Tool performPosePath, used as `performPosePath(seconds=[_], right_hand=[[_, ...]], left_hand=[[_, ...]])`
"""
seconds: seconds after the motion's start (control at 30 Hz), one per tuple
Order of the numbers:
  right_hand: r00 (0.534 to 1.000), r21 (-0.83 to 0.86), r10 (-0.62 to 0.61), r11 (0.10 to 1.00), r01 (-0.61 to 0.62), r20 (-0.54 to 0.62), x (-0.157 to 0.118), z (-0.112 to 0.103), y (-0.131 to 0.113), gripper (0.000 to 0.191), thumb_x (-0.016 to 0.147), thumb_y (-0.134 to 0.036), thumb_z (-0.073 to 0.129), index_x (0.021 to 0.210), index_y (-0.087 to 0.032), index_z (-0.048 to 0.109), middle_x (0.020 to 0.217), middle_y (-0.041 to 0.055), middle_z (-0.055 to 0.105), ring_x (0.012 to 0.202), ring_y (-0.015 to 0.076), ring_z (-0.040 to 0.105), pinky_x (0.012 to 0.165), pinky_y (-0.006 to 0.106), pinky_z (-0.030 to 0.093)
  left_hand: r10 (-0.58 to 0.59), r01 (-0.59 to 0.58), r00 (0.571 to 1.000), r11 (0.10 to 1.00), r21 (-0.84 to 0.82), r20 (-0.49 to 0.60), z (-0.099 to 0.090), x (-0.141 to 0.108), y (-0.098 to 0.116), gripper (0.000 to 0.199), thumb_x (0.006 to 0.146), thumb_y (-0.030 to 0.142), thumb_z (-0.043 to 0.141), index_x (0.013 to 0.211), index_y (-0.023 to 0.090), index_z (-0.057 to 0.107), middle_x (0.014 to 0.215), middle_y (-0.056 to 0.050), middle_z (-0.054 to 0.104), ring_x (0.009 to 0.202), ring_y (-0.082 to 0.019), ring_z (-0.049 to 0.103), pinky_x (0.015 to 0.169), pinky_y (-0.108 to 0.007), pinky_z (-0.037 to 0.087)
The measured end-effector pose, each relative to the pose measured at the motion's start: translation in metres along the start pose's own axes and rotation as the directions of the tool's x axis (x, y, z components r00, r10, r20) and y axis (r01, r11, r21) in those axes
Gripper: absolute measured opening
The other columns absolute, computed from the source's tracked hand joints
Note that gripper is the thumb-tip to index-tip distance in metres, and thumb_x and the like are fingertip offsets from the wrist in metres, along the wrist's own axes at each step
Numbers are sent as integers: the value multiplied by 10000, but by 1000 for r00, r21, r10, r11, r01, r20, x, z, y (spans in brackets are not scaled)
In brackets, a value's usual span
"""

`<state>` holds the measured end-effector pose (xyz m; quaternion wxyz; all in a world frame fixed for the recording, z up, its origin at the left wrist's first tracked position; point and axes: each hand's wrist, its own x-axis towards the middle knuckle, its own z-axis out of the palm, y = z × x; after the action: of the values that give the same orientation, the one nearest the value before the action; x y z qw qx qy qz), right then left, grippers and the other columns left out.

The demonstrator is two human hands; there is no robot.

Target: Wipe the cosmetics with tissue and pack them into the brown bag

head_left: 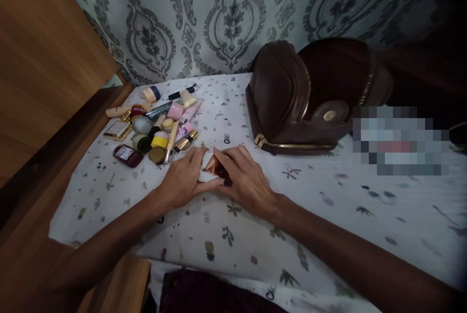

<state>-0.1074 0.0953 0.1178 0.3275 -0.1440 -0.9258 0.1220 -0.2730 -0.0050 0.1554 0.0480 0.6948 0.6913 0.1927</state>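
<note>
My left hand [179, 179] is closed on a folded white cloth [205, 176], pressing it against a small shiny amber-brown container [219, 169]. Around the container's other side curl the fingers of my right hand [251, 181]. Both hands meet in front of me, just above the printed sheet, and hide much of the container, so its exact kind does not show. Just left of them lies a cluster of cosmetics, including a gold-capped tube [186, 141], a yellow-lidded jar [159, 143], a dark red bottle [127, 155] and a compact [117, 130].
A brown leather bag [280, 99] with gold zips stands open behind my right hand. At the far right is a blurred-out item [401, 142]. A patterned curtain [233, 16] hangs at the back, and a wooden panel [47, 60] borders the left.
</note>
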Motion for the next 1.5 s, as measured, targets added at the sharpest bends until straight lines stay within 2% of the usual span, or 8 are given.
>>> performPosePath(seconds=[0.17,0.33,0.53,0.8,1.03,1.2,1.33,1.5], right_hand=[[999,82,-32,996,32,-6,-1,3,3,830,856,-405,694,1520,-143,270,1142,159,581,1027,323,532,857,523,536],[996,263,33,963,-55,86,3,2,4,689,785,-314,764,1375,-143,453,1170,159,588,1068,323,561,880,505,549],[993,185,-16,983,-5,113,3,-3,-8,613,846,-365,707,1383,-213,453,1225,154,588,1099,338,553,871,545,558],[977,252,-154,961,114,147,0,-4,-11,571,920,-255,613,1448,-256,395,1391,133,535,1228,307,530,959,536,545],[997,375,40,925,-62,65,1,1,0,624,840,-368,718,1391,-226,460,1273,140,623,1164,304,614,982,531,533],[991,390,108,912,-130,79,1,-1,3,604,811,-401,717,1351,-223,514,1238,134,666,1095,316,661,926,537,553],[975,419,183,881,-221,128,2,-4,-1,627,777,-395,737,1344,-234,524,1216,119,685,1075,307,674,917,520,556],[934,561,274,747,-357,229,5,-8,-6,591,779,-401,738,1313,-245,536,1119,84,716,987,270,697,870,471,580]], left_hand=[[-20,18,999,998,-63,-32,1,0,0,404,921,492,474,1135,150,483,993,-109,630,889,-274,622,760,-402,516],[-20,1,995,983,-183,-102,1,2,1,222,929,387,437,993,178,477,867,-50,574,772,-208,543,705,-342,440],[-72,7,983,934,-358,-170,-7,7,7,194,942,271,398,759,208,421,701,21,431,674,-148,434,648,-287,365],[-219,115,966,837,-535,-135,-4,13,-22,158,848,334,572,909,192,537,879,-7,574,866,-181,525,793,-283,439],[-169,95,980,857,-507,-102,-2,7,-12,306,1011,422,365,982,183,555,790,-4,571,731,-160,545,707,-277,431],[-27,-34,989,916,-399,-146,0,1,-9,361,1026,416,335,1162,170,562,1033,-70,658,937,-194,613,862,-313,461],[55,-137,973,919,-371,-223,1,1,-13,339,1024,395,362,1156,176,585,1109,-86,668,1030,-204,614,934,-320,463],[23,-148,961,886,-440,-277,2,2,-15,322,1012,404,408,1100,172,614,1035,-70,687,974,-192,638,892,-301,489]])
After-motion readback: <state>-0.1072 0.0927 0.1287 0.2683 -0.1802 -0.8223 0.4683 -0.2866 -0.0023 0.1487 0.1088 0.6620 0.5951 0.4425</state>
